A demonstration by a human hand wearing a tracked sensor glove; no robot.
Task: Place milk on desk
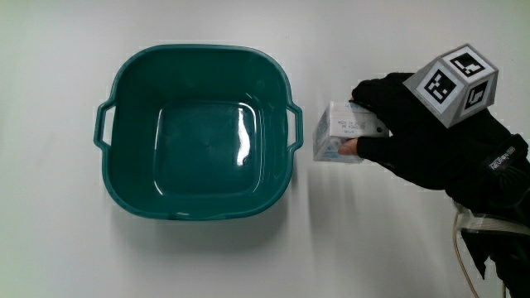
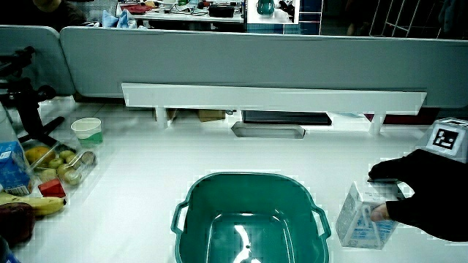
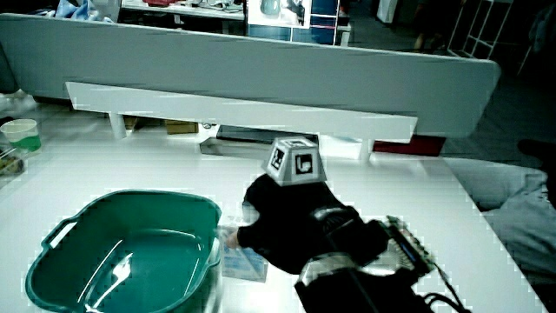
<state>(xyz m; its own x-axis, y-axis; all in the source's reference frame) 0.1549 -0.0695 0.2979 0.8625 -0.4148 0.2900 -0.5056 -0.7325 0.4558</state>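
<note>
Right now the hand [image 1: 418,132] has its fingers [image 1: 374,89] wrapped over the milk carton [image 1: 338,132], thumb pressed on its near face, the carton standing on the table [image 1: 348,240] just beside the handle of the empty teal basin [image 1: 195,132].

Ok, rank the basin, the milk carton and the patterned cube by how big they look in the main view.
1. The green basin, by far the largest.
2. The milk carton, partly covered by the hand gripping it.
3. The patterned cube; it looks about as big as the carton, and it sits higher, so this order is unsure.
</note>
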